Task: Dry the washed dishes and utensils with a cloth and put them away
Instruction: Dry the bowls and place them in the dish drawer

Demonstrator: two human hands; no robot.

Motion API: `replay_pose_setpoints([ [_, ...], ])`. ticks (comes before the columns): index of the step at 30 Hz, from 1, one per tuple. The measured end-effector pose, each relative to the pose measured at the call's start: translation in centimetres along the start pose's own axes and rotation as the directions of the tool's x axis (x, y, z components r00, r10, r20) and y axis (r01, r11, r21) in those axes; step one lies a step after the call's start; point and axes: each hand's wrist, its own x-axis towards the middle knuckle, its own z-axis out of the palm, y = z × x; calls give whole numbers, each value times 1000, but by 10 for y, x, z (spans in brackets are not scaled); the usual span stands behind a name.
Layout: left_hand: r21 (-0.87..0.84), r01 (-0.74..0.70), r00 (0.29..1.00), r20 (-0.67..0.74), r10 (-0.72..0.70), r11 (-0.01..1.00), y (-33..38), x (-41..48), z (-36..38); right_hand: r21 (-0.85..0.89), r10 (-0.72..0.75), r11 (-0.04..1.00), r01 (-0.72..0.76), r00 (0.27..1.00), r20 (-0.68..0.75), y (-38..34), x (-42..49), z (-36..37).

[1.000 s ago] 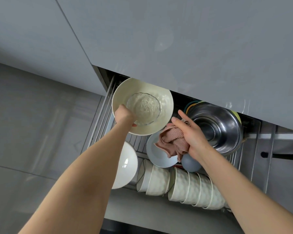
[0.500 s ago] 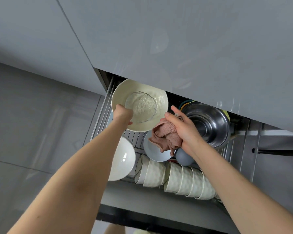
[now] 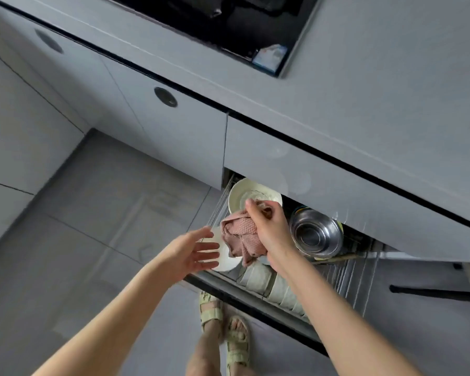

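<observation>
Down below: two feet in pale green sandals (image 3: pixel 223 327) stand on the grey floor (image 3: pixel 92 226), just in front of the drawer.
Drawer (image 3: pixel 345 270): it is pulled out under the counter, with a wire rack inside that carries the dishes.
Left hand (image 3: pixel 193 253): it is wide open, the fingers straight and spread, and it holds nothing. The fingertips lie in front of the white bowl; I cannot tell if they touch it.
White bowl (image 3: pixel 229 260): it sits at the front left corner of the drawer, partly behind the left fingers and under the cloth.
Ribbed bowls (image 3: pixel 258 278): a pale row of them lies on its side along the front of the rack, to the right of the white bowl.
Right hand (image 3: pixel 269 229): the fingers are curled round the cloth and grip it, above the middle of the drawer.
Cloth (image 3: pixel 239 237): pink and bunched, it hangs down from the right hand over the white bowl.
Steel bowl (image 3: pixel 315 234): it stands in the rack just to the right of the right hand, its mouth turned to the camera.
Cream dish (image 3: pixel 242 192): it stands tilted on its edge at the back left of the rack, just behind the right fingertips.
Cabinet door (image 3: pixel 174 137): grey, to the left of the drawer, with a round dark pull.
Counter (image 3: pixel 377 90): grey, above the drawer.
Cooktop (image 3: pixel 201 12): black, set in the counter at the far edge.
</observation>
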Motion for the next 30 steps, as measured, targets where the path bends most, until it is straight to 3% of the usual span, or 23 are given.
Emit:
replay_pose_setpoints([
  [5,-141,-202,977,45,210,969,0,-99,-57,188,15,981,-40,991,134,-46,-69,67],
  [8,-222,-332,935,48,351,917,5,-156,-86,168,-32,986,-14,963,269,-67,-104,111],
  [12,-342,-584,811,-238,534,736,7,-218,-124,71,-91,995,68,913,397,-92,-151,185],
  [15,-391,-714,700,-430,570,581,12,-254,-155,67,-106,994,84,878,466,-104,-188,246],
  [18,-340,-801,594,-551,586,493,25,-297,-209,-3,-65,996,86,784,617,-119,-227,313],
  [23,-174,-889,424,-665,615,424,44,-370,-344,-33,-92,976,215,542,836,-152,-289,443],
  [25,-138,-885,410,-685,602,446,49,-400,-407,-23,-117,963,267,494,862,-161,-312,497],
  [30,-192,-868,459,-660,595,457,55,-454,-546,-26,-132,926,377,385,913,-171,-353,626],
])
